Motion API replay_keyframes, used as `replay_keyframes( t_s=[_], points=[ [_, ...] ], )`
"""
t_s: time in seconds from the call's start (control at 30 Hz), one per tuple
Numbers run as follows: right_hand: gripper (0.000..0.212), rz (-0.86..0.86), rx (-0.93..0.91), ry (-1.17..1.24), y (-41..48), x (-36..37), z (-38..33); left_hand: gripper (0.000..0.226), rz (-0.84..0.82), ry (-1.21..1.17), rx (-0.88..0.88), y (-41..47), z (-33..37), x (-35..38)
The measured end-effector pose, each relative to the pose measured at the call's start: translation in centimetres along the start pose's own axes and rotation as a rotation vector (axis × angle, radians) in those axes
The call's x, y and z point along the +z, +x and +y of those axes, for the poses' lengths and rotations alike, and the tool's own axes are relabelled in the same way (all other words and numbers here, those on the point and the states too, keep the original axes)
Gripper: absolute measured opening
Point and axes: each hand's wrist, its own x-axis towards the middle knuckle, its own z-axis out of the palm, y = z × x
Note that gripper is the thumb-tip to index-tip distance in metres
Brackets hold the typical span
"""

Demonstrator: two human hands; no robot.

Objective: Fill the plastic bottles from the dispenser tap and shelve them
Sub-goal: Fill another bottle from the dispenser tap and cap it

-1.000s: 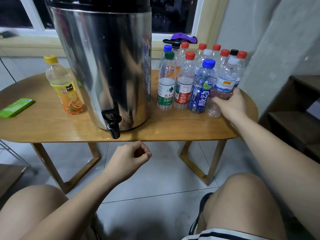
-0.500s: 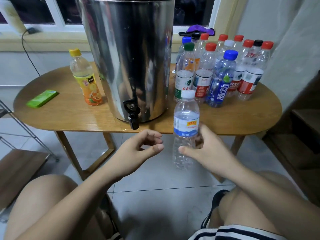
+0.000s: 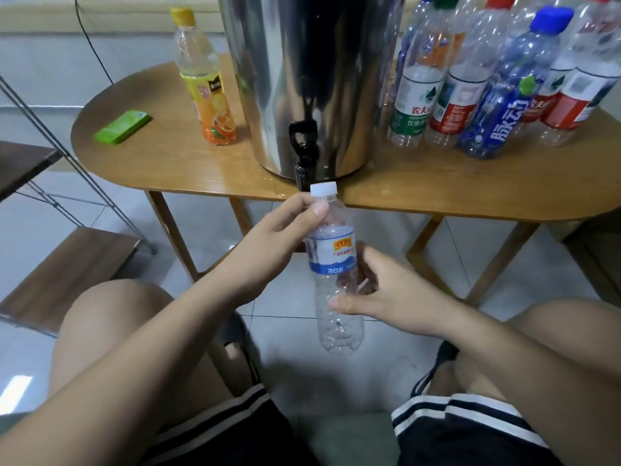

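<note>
The left hand [image 3: 279,230] pinches the neck of a clear bottle [image 3: 331,260], right under its white cap [image 3: 323,189]. The thumb lies on the front of the neck and the fingers curl round the back. The right hand [image 3: 389,290] grips the same bottle lower down, under the blue and white label. Its thumb lies across the front, and its fingers show through the clear plastic from behind. The bottle is held almost straight up in the air, over the floor [image 3: 289,314] and between the person's two knees. It looks empty and the cap is on.

The cap sits just below the black tap [image 3: 303,146], in front of the edge of the worktop [image 3: 174,163]. The tap sticks out from the bottom of a big shiny dispenser [image 3: 295,68], which stands near the front edge of the wooden worktop.

Right of the dispenser, a bunch of plastic bottles [image 3: 470,95] stands close together. Some have green labels, some red, and one is dark blue with a blue cap. They look empty.

Left of the dispenser stands an orange drink bottle [image 3: 210,95] with a yellow cap. Farther left, a green box [image 3: 122,126] lies flat on the worktop.

At the far left, a metal rack [image 3: 67,264] with brown shelves stands on the floor beside the worktop. The person wears dark shorts [image 3: 470,432] with white stripes.
</note>
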Motion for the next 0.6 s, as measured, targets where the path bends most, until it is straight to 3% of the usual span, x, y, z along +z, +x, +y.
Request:
replay_keyframes(
  t_s=[0.3, 0.6],
  points=[
    [0.061, 0.011, -0.041, 0.187, -0.1, 0.0, -0.3, 0.036, 0.011, -0.047, -0.007, 0.5, 0.1, 0.2],
    [0.051, -0.008, -0.012, -0.105, -0.1, -0.6, 1.0, 0.03, -0.006, -0.029, 0.072, 0.9, -0.1, -1.9]
  ],
)
